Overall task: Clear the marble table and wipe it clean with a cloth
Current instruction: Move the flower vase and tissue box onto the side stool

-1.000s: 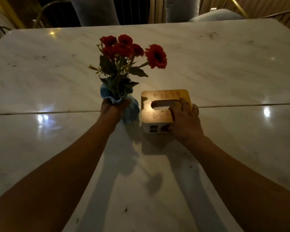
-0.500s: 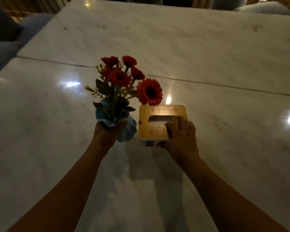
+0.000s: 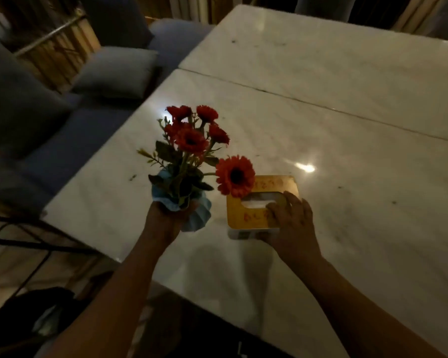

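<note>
left hand (image 3: 166, 223) gripping vase (image 3: 192, 210), right hand (image 3: 290, 223) gripping tissue box (image 3: 246, 215), marble table (image 3: 347, 151)

Grey cushions (image 3: 119, 71) on a blue sofa (image 3: 62, 140) (dim), beyond a wooden slatted partition (image 3: 60, 47).

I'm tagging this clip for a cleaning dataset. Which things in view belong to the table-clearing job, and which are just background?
Part of the job:
- marble table
- blue vase of red flowers, held in the left hand
- tissue box, gripped by the right hand

Just lying about:
- grey cushions
- blue sofa

No cloth is in view.
</note>
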